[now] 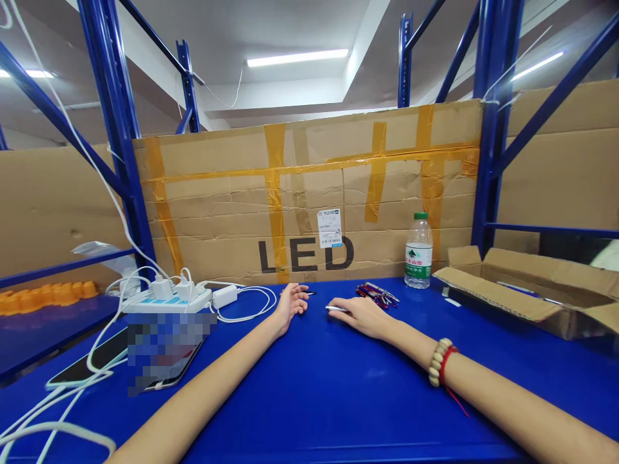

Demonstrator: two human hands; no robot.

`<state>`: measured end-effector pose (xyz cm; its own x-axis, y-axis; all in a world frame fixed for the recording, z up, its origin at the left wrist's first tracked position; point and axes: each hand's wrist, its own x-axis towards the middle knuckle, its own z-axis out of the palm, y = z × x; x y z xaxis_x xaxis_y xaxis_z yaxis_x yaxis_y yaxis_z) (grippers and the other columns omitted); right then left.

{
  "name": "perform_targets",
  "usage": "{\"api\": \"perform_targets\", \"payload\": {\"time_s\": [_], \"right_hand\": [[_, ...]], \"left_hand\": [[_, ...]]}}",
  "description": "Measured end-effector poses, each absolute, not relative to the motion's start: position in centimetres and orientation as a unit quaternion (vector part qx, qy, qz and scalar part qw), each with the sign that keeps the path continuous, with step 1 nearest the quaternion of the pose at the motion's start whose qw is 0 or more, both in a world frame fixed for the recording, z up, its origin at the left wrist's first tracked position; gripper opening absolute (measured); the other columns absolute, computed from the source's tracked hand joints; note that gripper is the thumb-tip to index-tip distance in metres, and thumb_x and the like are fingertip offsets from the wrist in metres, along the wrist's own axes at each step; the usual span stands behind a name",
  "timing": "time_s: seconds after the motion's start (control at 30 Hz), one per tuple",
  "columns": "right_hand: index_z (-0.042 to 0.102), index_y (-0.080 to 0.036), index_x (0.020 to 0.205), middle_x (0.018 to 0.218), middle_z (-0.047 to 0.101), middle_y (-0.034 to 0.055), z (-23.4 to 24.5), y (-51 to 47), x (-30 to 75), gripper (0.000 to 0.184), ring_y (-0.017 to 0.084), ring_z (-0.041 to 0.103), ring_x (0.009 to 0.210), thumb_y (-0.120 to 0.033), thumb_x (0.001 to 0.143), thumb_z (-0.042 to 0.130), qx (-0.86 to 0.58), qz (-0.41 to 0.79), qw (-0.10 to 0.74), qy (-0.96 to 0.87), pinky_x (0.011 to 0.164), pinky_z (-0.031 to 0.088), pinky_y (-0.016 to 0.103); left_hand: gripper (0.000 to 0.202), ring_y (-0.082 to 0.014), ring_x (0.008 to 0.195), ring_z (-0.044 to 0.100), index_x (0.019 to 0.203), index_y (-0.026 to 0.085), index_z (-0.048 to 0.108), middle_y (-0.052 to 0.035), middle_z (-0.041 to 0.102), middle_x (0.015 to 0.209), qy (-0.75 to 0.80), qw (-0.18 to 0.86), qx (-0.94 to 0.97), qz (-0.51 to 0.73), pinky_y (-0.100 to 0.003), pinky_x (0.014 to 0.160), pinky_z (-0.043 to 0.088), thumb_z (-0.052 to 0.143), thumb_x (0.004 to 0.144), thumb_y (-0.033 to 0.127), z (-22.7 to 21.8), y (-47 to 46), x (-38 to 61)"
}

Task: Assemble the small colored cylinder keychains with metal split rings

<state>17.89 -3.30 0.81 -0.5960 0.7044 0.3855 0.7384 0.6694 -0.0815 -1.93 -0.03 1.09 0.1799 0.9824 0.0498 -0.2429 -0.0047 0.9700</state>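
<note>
My left hand (291, 304) is above the table towards the back, with its fingers curled and slightly apart. A thin black pen piece (311, 293) sticks out to the right from between those fingers; the rest of it is hidden. My right hand (362, 317) is palm down close to the table, its thumb and fingers closed on a slim silver-white pen piece (334, 308) that points left. The two pieces are apart. Just behind my right hand lies a loose bunch of dark red and silver pens (377, 294).
A water bottle (418, 258) with a green cap stands at the back right, beside an open cardboard box (522, 283) holding a pen. On the left are a white power strip (167, 300), tangled cables and two phones (91, 357). Cardboard marked LED (227, 219) walls the back.
</note>
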Motion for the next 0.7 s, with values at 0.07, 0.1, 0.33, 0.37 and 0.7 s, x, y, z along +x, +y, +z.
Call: {"api": "perform_targets", "payload": {"time_s": [0.07, 0.1, 0.33, 0.37, 0.7], "right_hand": [[0.056, -0.024, 0.104, 0.09, 0.067, 0.0036, 0.9, -3.3, 17.9, 0.033, 0.02, 0.062, 0.079, -0.044, 0.088, 0.036, -0.409, -0.049, 0.193, -0.891, 0.065, 0.041, 0.026], [0.056, -0.024, 0.104, 0.089, 0.068, 0.0037, 0.9, -3.3, 17.9, 0.032, 0.02, 0.063, 0.078, -0.044, 0.087, 0.039, -0.41, -0.053, 0.19, -0.891, 0.064, 0.042, 0.025], [0.058, -0.024, 0.106, 0.101, 0.065, 0.0036, 0.6, -2.9, 17.9, 0.034, 0.02, 0.06, 0.09, -0.044, 0.087, 0.037, -0.39, -0.023, 0.233, -0.891, 0.075, 0.043, 0.027], [0.059, -0.024, 0.106, 0.102, 0.065, 0.0036, 0.6, -2.9, 17.8, 0.036, 0.02, 0.06, 0.091, -0.045, 0.087, 0.036, -0.396, -0.012, 0.242, -0.886, 0.076, 0.043, 0.028], [0.059, -0.027, 0.107, 0.108, 0.063, 0.003, 0.0, -2.0, 18.2, 0.038, 0.022, 0.058, 0.095, -0.048, 0.085, 0.036, -0.439, 0.054, 0.269, -0.856, 0.082, 0.042, 0.034]], "left_hand": [[0.029, -0.0069, 0.039, 0.048, 0.081, 0.011, 0.051, -0.0004, 0.05, 0.059, 0.379, 0.595, 0.489, 0.513, -0.016, 0.036, 0.032, 0.028, 0.084, 0.028, 1.1, 0.0, -1.9], [0.029, -0.0067, 0.039, 0.048, 0.081, 0.011, 0.052, -0.0003, 0.05, 0.058, 0.38, 0.594, 0.494, 0.508, -0.016, 0.035, 0.031, 0.028, 0.084, 0.028, 1.1, -0.1, -1.9], [0.028, -0.0059, 0.037, 0.047, 0.079, 0.011, 0.052, 0.0005, 0.05, 0.058, 0.389, 0.586, 0.514, 0.491, -0.015, 0.034, 0.029, 0.029, 0.084, 0.027, 1.0, -0.1, -1.6], [0.028, -0.0059, 0.037, 0.047, 0.079, 0.011, 0.052, 0.0005, 0.05, 0.058, 0.391, 0.584, 0.514, 0.491, -0.015, 0.034, 0.029, 0.029, 0.084, 0.026, 1.0, -0.1, -1.6], [0.028, -0.0054, 0.038, 0.047, 0.079, 0.011, 0.052, 0.0005, 0.049, 0.06, 0.39, 0.578, 0.52, 0.493, -0.015, 0.034, 0.03, 0.029, 0.083, 0.026, 0.9, 0.0, -1.7]]}}
